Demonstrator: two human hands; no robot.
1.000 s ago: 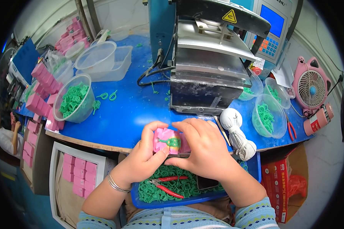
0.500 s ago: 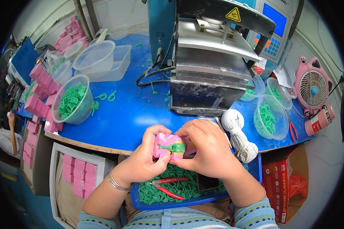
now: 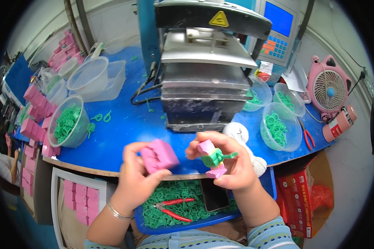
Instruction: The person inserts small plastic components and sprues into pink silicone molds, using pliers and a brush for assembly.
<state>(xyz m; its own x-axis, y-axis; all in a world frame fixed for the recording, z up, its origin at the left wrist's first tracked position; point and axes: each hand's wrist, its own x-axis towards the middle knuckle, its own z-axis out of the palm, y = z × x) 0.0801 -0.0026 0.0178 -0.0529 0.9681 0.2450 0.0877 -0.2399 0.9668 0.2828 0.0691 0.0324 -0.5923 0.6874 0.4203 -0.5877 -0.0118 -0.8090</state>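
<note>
From where I watch, at far left, a person (image 3: pixel 5 166) in a pale top is partly in view. Pink blocks (image 3: pixel 35 128) are stacked at that end of the blue desk (image 3: pixel 120 141). Beside them I see a clear tub (image 3: pixel 82 135) of small green pieces, with a few loose ones (image 3: pixel 107 116) just to its right. Below the desk edge, a white-edged bin (image 3: pixel 56 195) holds more pink blocks.

I have the left hand (image 3: pixel 138 172) pinching a notched block (image 3: pixel 158 157), also pink, between thumb and fingers, tilted above the near edge of the desk. Under both hands, a blue tray (image 3: pixel 170 229) of green pieces carries red-handled pliers (image 3: pixel 176 215) and a dark flat slab (image 3: pixel 214 195). Behind stands the press (image 3: pixel 203 108).

The right hand (image 3: pixel 239 166), well apart from the left, has fingers and thumb around a pink-and-yellow piece (image 3: pixel 217 172). On its middle sits a green moulded part (image 3: pixel 213 159), stem pointing right; I can't tell if it wraps fully around. A white cloth bundle (image 3: pixel 237 132) lies partly hidden behind that hand. Further right are clear tubs (image 3: pixel 293 139) with green pieces and a pink fan (image 3: pixel 330 89).
</note>
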